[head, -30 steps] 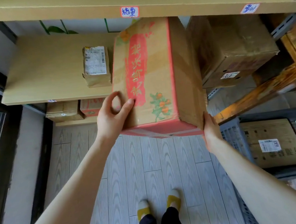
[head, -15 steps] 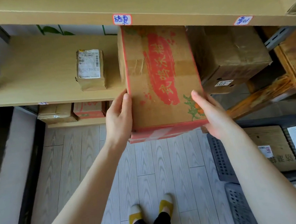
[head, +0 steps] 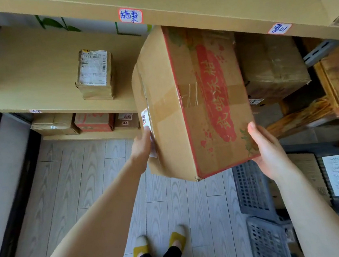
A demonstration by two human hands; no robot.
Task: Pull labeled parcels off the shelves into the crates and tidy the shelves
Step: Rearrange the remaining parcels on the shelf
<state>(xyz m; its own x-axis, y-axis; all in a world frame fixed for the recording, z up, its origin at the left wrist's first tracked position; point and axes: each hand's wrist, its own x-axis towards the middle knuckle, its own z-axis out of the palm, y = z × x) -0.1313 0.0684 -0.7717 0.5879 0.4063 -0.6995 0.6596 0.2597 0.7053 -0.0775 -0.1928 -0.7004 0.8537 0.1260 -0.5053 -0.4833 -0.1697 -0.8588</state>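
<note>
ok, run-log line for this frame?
phase: pulling | object: printed carton | left hand: side grip | right hand: side grip | crates: below right

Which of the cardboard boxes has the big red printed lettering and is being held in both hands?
The large box, held between left hand and right hand; the small parcel sits alone on the shelf.

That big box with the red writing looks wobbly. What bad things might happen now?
1. The printed carton is tilted with one corner hanging low, and the left hand and right hand only press its sides, so it might slip onto the feet.
2. Its far end sits close under the upper shelf and could bump it.
3. The plastic crates lie right beside the person, who might trip.
</note>
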